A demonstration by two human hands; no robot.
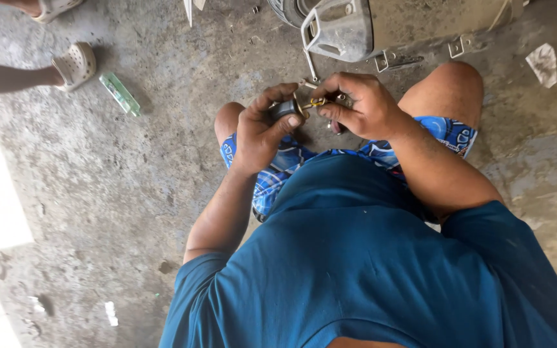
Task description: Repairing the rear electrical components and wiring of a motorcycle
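Two hands meet above our knees — our left hand (260, 132) wraps tight around a small dark metal cylinder (286, 108), our right hand (361, 103) pinches a brass-yellow fitting (318, 102) at its end — seemingly partly joined, not seated.

The small dark cylindrical part (285, 108) is mostly buried in the left hand (260, 129); the metal housing (343, 29) and a bystander's sandalled foot (75, 63) run off the top edge, perhaps engine-related.
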